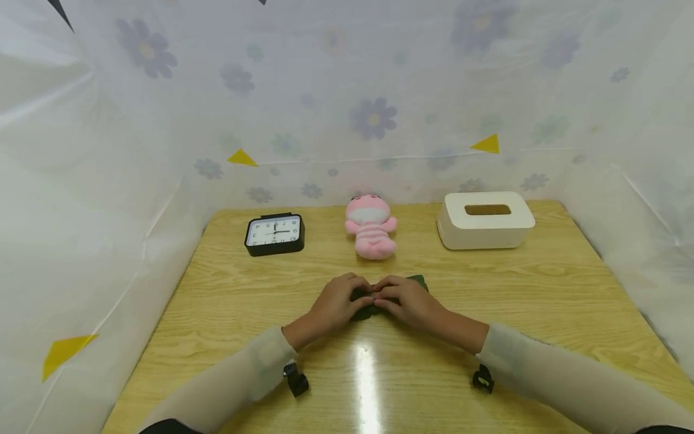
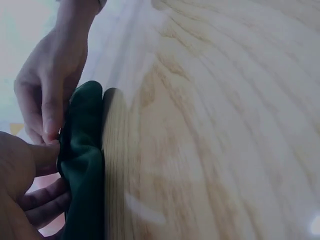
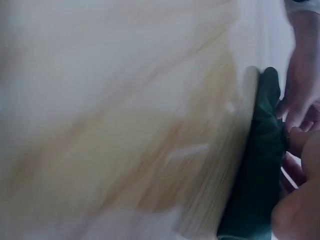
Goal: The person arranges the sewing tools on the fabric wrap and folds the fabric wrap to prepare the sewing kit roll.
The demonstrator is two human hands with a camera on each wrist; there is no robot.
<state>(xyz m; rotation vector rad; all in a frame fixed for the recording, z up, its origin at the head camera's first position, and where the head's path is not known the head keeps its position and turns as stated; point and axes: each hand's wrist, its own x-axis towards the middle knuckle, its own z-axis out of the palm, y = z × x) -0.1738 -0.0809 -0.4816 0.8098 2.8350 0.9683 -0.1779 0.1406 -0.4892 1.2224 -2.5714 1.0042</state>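
A dark green soft fabric item [image 1: 419, 281] lies on the table in front of me, long and low, its middle covered by both hands in the head view. My left hand [image 1: 338, 301] pinches its upper edge from the left, and my right hand [image 1: 409, 301] does so from the right, the fingertips nearly meeting. In the left wrist view the green fabric [image 2: 82, 165] looks wrinkled where the fingers press in. The right wrist view shows the smoother near side of the fabric [image 3: 257, 165]. Whether it is a pouch or a folded cloth I cannot tell.
Behind the hands sits a pink plush toy [image 1: 371, 229]. A black-framed clock [image 1: 275, 234], upside down to me, stands at the back left, and a white tissue box [image 1: 486, 223] at the back right. Flower-patterned sheeting [image 1: 374, 117] encloses the wooden table [image 1: 228, 313].
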